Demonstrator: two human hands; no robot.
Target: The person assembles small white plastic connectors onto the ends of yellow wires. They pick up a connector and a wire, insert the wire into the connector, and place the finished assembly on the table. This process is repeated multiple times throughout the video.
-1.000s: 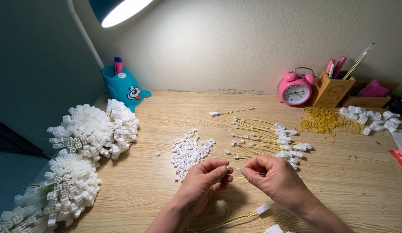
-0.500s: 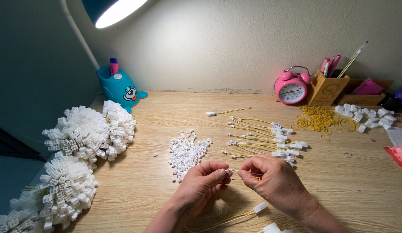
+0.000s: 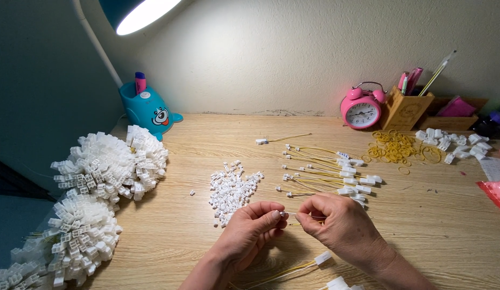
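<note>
My left hand (image 3: 249,231) pinches a tiny white plastic connector (image 3: 283,214) between thumb and forefinger. My right hand (image 3: 344,226) pinches the end of a thin yellow wire (image 3: 294,214) right beside that connector, the two hands almost touching low in the middle of the wooden desk (image 3: 438,225). A small heap of loose white connectors (image 3: 231,189) lies just beyond my left hand. A spread of yellow wires with white plugs (image 3: 330,172) lies just beyond my right hand. More yellow wires with white plugs (image 3: 309,264) pass under my wrists.
Two big bundles of finished white-plug wires (image 3: 107,166) fill the left side. A blue lamp base (image 3: 148,110) stands at the back left. At the back right are a pink alarm clock (image 3: 360,109), a wooden pen holder (image 3: 406,107), yellow rubber bands (image 3: 395,147) and white plugs (image 3: 448,139).
My hands have come closer together, so the wire end and the connector now nearly meet. The view has shifted slightly; nothing else on the desk moved.
</note>
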